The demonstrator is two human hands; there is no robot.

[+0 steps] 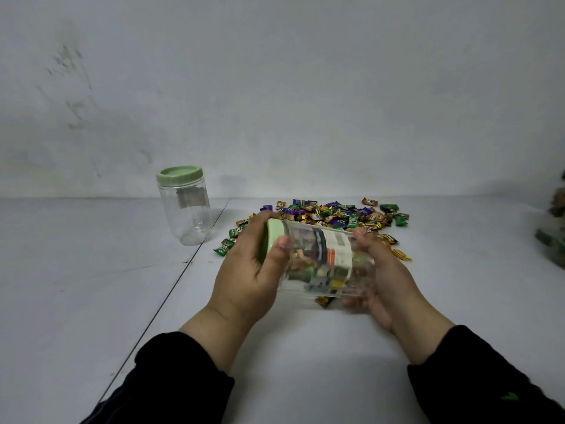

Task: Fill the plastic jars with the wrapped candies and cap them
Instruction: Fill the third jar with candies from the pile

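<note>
Far left, near the back edge of the worktop (91, 270), an empty clear jar (185, 209) stands upright with its green lid on; light and easy to tip, I'd say, so hold its body when you uncap it. Now the middle: your left hand (250, 270) curls round the green cap (268, 240) of the jar you hold (330, 261), which lies on its side above the worktop with some candies inside. Thin, smooth plastic, likely slippery and a bit springy, so grip the ribbed cap rim and the base, not the label. Your right hand (377, 270) cups that base, fingers wrapped under. Behind, toward the back edge, the heap of wrapped candies (330, 215) waits: small, light, crinkly, best scooped by the handful.
</note>
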